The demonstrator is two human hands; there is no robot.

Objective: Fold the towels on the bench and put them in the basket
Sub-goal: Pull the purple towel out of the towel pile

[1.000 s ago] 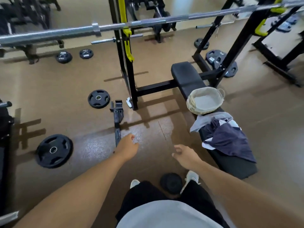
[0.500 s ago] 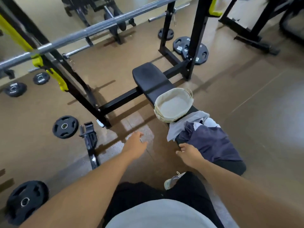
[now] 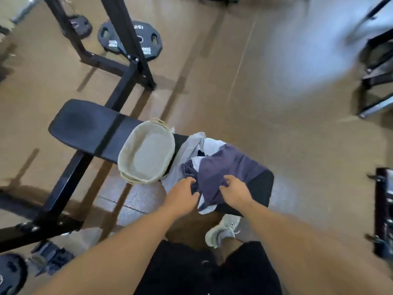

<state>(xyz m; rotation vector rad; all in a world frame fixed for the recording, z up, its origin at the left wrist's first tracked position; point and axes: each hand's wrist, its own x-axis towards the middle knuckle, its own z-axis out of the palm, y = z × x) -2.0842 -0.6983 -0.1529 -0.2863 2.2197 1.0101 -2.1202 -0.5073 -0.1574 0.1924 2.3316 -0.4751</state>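
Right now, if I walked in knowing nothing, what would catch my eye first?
Probably the two bare hands, left hand and right hand, each taking a grip on the dark purple towel heaped with paler towels on the near end of the black bench. Just beyond the heap an empty pale basket sits on the bench.

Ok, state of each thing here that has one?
Basket: empty, on the bench.
Purple towel: unfolded, on top of the pile.
Grey towel: crumpled underneath.
Left hand: gripping the purple towel's edge.
Right hand: gripping the purple towel.
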